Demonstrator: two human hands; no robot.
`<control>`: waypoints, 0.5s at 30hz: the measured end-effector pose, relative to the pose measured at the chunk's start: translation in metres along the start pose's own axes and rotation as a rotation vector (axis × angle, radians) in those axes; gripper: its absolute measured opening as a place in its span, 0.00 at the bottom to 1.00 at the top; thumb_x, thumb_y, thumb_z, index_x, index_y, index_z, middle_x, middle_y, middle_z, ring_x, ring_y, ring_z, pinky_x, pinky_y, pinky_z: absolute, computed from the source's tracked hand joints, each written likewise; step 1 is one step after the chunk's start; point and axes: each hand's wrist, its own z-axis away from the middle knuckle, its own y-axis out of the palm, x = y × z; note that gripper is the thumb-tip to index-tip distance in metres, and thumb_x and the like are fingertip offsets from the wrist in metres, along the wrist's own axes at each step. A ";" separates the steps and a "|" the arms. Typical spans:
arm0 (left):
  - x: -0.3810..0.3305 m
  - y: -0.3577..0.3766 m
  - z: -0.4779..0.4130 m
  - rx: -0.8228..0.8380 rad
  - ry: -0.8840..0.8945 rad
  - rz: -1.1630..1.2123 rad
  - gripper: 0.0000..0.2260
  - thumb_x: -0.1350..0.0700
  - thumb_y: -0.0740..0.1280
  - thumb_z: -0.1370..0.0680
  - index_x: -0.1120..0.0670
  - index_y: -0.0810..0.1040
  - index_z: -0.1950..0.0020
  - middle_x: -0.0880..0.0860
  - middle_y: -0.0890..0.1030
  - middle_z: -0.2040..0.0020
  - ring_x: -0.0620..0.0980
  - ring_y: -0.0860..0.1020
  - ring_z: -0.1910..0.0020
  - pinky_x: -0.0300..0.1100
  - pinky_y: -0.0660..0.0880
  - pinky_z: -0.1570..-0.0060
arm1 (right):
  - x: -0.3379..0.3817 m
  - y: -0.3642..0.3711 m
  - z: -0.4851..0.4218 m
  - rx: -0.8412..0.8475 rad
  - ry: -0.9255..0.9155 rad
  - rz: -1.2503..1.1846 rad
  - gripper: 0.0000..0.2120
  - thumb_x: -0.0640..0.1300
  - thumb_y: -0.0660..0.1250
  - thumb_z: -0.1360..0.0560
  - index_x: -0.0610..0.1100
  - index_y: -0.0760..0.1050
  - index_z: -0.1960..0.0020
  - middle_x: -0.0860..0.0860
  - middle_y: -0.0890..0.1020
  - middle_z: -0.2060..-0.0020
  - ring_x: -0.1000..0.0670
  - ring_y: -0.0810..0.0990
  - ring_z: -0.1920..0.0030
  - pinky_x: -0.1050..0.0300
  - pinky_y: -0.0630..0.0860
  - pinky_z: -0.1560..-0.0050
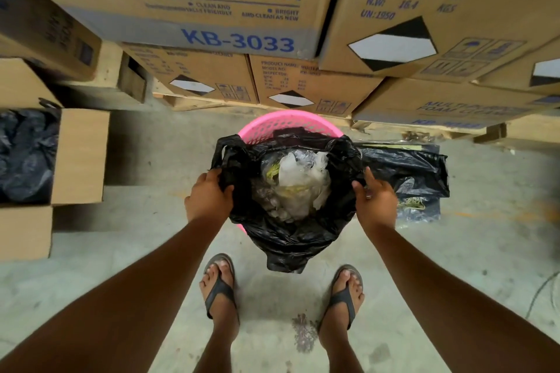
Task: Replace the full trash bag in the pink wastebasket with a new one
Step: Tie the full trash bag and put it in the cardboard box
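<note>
The pink wastebasket (pixel 288 124) stands on the concrete floor in front of my feet, its far rim showing. A black trash bag (pixel 291 239) full of clear plastic and scraps (pixel 297 182) sits in it, with its rim pulled loose over the near side. My left hand (pixel 209 195) is shut on the bag's left edge. On the right edge, my right hand (pixel 374 201) pinches the bag, its index finger raised. A flat black bag (pixel 406 169) lies on the floor just right of the basket.
Stacked cardboard cartons (pixel 194 3) on wooden pallets (pixel 188 101) rise right behind the basket. An open carton (pixel 78 157) holding black bags stands at the left. My sandalled feet (pixel 221 291) are close to the basket. Bare concrete (pixel 485 221) stretches to the right.
</note>
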 end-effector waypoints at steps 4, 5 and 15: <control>0.010 0.005 -0.006 -0.125 -0.026 0.094 0.09 0.51 0.66 0.23 0.49 0.82 0.45 0.53 0.84 0.49 0.59 0.81 0.50 0.51 0.78 0.51 | -0.003 0.008 0.000 -0.128 -0.015 -0.084 0.13 0.44 0.68 0.21 0.42 0.81 0.39 0.39 0.83 0.51 0.40 0.82 0.53 0.56 0.76 0.50; 0.009 0.004 -0.006 -0.152 0.011 0.086 0.08 0.51 0.66 0.23 0.49 0.83 0.48 0.52 0.85 0.51 0.58 0.81 0.52 0.51 0.77 0.52 | -0.001 0.008 0.000 -0.147 -0.040 -0.089 0.12 0.44 0.69 0.22 0.42 0.82 0.40 0.40 0.83 0.52 0.42 0.82 0.55 0.56 0.77 0.51; -0.043 -0.012 0.056 -0.052 0.384 0.086 0.10 0.50 0.65 0.24 0.44 0.81 0.44 0.44 0.83 0.44 0.50 0.80 0.46 0.51 0.77 0.49 | 0.053 -0.001 0.060 0.081 -0.410 -0.181 0.13 0.44 0.72 0.24 0.47 0.83 0.40 0.50 0.86 0.46 0.54 0.84 0.48 0.60 0.80 0.44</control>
